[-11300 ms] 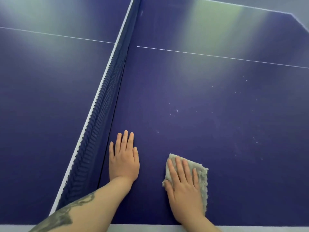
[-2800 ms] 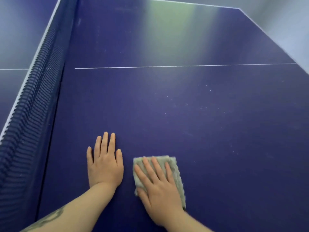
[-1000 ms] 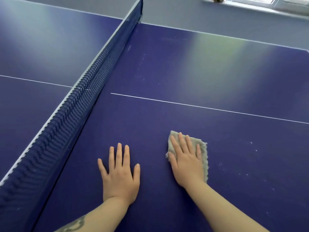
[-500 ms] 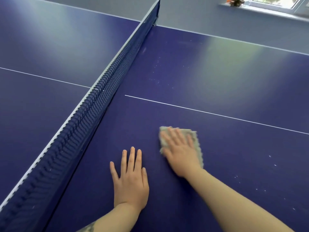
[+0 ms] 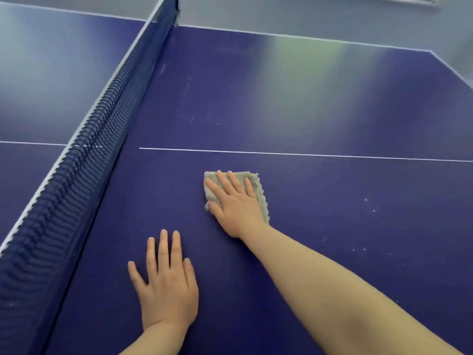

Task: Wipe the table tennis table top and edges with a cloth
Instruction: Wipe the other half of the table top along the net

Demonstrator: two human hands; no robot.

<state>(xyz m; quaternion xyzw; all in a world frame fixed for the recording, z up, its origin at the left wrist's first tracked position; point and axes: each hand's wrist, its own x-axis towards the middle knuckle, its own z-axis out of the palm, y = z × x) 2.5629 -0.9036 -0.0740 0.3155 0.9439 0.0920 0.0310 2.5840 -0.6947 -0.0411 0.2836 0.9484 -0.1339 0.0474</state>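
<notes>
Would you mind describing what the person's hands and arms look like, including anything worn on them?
Both arms are bare: no sleeves, gloves, watch, rings or bracelets show. The left hand and right hand have short, unpainted-looking nails. The left forearm is cut off just past the wrist; the right forearm shows no markings.

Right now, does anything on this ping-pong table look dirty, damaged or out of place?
Only some dirt. Small white specks dot the blue table top to the right of the cloth, and fainter ones lie beyond the white line near the net. The net stands straight, and both hands lie flat: right hand on the cloth, left hand on the table.
</notes>
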